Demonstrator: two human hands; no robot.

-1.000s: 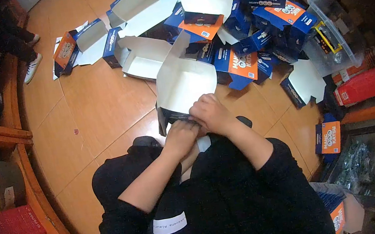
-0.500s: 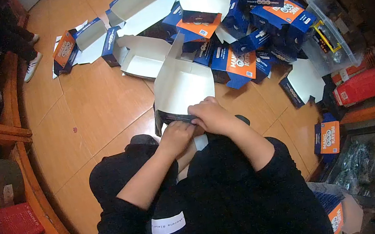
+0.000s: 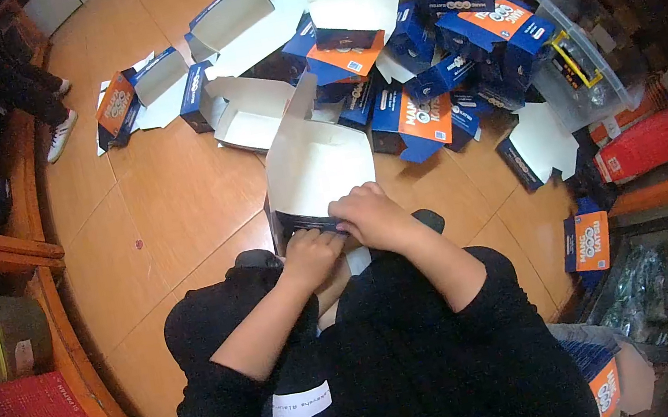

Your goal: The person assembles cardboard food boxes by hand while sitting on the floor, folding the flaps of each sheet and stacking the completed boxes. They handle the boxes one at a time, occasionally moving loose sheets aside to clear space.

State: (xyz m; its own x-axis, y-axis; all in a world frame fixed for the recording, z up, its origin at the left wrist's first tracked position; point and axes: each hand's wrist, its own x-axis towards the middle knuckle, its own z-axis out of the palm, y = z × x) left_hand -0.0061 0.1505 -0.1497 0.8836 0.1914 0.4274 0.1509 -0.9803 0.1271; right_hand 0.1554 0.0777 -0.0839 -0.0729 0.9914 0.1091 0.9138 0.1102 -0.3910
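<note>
The open carton (image 3: 318, 167) is close in front of the seated person, just beyond the knees, with its white inside facing up and a white flap (image 3: 298, 118) standing at its far left. Its dark near wall is where both hands are at work, so the step in hand looks like shaping or tucking that edge.

The right hand (image 3: 371, 218) has its fingers closed over the near right part of the wall, pinching it. The left hand (image 3: 313, 257) is right beside it, fingers bent against the same edge; their tips are partly hidden, so whether they grip or only press cannot be told. Work on this edge calls for one hand to steady the wall while the other presses the card into line, gently enough not to crease the white panel.

Just beyond the carton lies another open box (image 3: 254, 121), white inside. To its right is a heap of blue and orange boxes (image 3: 425, 114), some tilted over others. A box with cut flaps (image 3: 543, 138) lies on the tiled floor (image 3: 146, 206) near a clear plastic tub (image 3: 616, 83) and a red packet (image 3: 649, 144). Nearer, on the right, is an orange-fronted box (image 3: 590, 242). Red printed boxes (image 3: 39, 410) sit beside the wooden frame on the left, and farther off shows another person's shoe (image 3: 62, 136).
</note>
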